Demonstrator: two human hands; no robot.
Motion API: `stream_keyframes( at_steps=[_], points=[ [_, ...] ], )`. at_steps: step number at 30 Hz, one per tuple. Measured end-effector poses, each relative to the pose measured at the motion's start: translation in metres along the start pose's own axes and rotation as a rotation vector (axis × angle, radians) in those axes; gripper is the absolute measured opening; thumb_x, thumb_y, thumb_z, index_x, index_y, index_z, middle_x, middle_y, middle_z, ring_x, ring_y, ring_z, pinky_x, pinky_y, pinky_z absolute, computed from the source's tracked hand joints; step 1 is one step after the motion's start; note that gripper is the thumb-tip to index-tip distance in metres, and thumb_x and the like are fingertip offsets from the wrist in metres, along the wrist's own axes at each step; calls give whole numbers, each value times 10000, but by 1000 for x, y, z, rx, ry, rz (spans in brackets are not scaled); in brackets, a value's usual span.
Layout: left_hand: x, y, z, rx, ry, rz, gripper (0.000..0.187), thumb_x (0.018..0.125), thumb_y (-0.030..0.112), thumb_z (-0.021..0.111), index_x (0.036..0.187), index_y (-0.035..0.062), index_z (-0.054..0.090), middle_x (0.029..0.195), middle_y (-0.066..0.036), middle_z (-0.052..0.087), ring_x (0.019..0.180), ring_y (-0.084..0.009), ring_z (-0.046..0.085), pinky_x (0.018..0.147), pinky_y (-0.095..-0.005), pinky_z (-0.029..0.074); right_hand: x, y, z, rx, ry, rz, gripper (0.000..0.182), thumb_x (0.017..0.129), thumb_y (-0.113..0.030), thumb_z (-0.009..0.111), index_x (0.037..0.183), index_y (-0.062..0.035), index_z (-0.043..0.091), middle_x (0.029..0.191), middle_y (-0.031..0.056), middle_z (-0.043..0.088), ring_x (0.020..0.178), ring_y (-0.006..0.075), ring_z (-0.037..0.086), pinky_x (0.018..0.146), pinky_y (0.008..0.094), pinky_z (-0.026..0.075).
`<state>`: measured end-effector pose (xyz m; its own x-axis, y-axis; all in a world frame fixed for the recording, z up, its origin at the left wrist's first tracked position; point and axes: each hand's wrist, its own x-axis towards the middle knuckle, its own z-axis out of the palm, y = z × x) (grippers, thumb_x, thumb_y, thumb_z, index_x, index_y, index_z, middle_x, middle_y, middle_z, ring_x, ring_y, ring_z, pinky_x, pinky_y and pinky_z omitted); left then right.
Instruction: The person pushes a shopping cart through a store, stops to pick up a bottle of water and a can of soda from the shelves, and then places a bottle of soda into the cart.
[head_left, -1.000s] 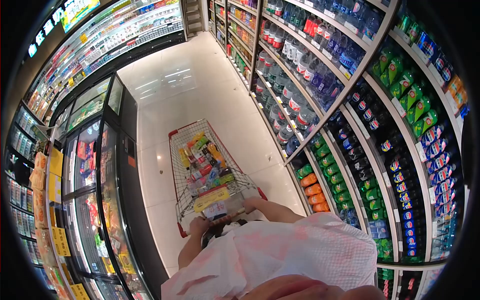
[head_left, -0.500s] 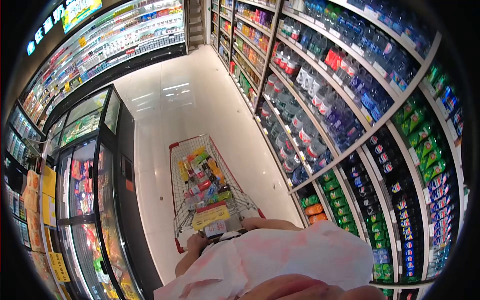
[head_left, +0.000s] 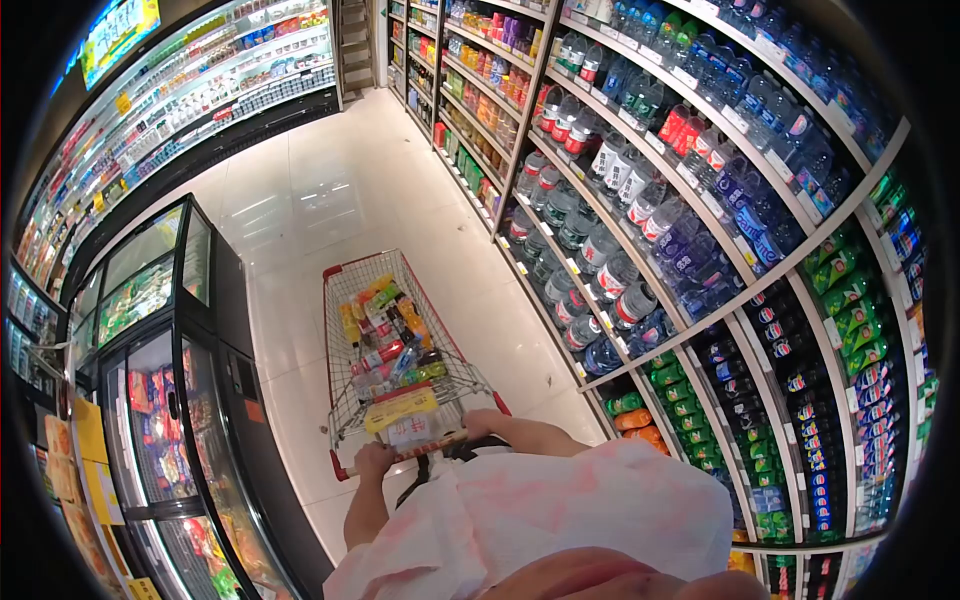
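A wire shopping cart (head_left: 345, 375) with red corner caps stands in front of me. My left hand (head_left: 374, 461) is closed around the left part of its handle (head_left: 428, 446). Toward the right end, my right hand (head_left: 486, 424) wraps the same bar. Several bottles (head_left: 412, 322) and colourful packages (head_left: 380, 295) lie in the cart's basket, mostly along the middle. A yellow and white sign (head_left: 401, 409) sits on the cart just ahead of the handle. Pale pink-and-white cloth (head_left: 590, 490) covers part of my forearms.
Shelves of bottled water (head_left: 615, 265) and soda (head_left: 770, 390) line the right side. On the left stands a glass-door freezer (head_left: 235, 350) close to the cart. A lit refrigerated case (head_left: 200, 110) runs across the back left. Pale tiled floor (head_left: 300, 210) stretches ahead.
The cart sits slightly further up and left in view, with both hands still on its handle. More of my forearms and the handle shows. The shelves and freezer have shifted in view.
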<state>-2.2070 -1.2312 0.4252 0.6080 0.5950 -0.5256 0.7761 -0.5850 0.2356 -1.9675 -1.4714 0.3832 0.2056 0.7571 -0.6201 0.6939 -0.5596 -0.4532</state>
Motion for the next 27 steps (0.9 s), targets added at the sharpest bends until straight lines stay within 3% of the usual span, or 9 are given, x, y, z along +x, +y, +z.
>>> stream_keyframes(
  at_steps=[6,8,11,12,13,15,18,25,27],
  points=[
    [58,-4,-17,22,-17,43,431,925,434,507,1017,112,779,995,-229,735,961,-415,710,857,-505,559,74,34,-2,-7,-86,3,452,728,-379,704,1055,-71,763,1009,215,743,953,370,720,839,488,566],
    [79,-7,-19,57,-63,45,469,931,467,477,1043,117,769,1041,-238,734,997,-412,709,885,-516,551,48,3,-51,41,-85,-23,429,729,-383,695,1008,-64,760,986,201,747,929,365,720,829,481,560],
    [110,-16,-25,69,-128,33,531,901,485,494,1028,43,760,1052,-262,725,1014,-418,706,898,-506,549,75,7,-59,53,-43,-15,456,702,-445,741,956,-67,760,968,207,742,920,374,719,805,483,557],
    [111,-10,-38,47,-104,43,504,892,462,511,991,35,760,993,-264,727,967,-426,708,869,-514,553,78,-5,-83,-43,-203,10,442,743,-340,739,1082,-58,747,1076,228,724,1036,397,694,889,484,558],
    [118,-10,-39,27,48,83,462,881,432,547,939,23,755,912,-247,727,907,-414,710,831,-521,556,85,-2,-89,-148,-116,-92,424,717,-328,746,1056,-73,755,1031,213,731,1002,385,703,880,477,566],
    [134,0,-67,13,13,94,423,867,403,578,913,19,749,864,-235,722,858,-400,711,802,-518,559,111,12,-93,-182,-72,-97,426,719,-392,763,1032,-102,751,976,215,726,953,393,701,840,494,562],
    [171,0,-88,-10,32,101,401,857,389,591,891,24,754,862,-226,723,837,-393,713,785,-510,563,137,4,-129,-142,-130,-67,379,796,-387,711,1066,-124,747,1008,208,720,979,397,695,870,485,562],
    [264,7,-139,19,25,84,382,844,391,597,828,50,768,877,-218,729,821,-402,712,771,-504,565,196,-3,-214,-127,-58,-28,359,818,-375,690,1071,-129,753,1017,204,722,995,386,696,867,484,560],
    [289,9,-154,62,-7,94,371,834,409,601,848,88,786,890,-210,733,857,-406,717,778,-504,566,235,25,-200,-40,-81,31,334,820,-342,674,1067,-133,756,1009,198,729,994,376,700,861,478,561]
  ],
)
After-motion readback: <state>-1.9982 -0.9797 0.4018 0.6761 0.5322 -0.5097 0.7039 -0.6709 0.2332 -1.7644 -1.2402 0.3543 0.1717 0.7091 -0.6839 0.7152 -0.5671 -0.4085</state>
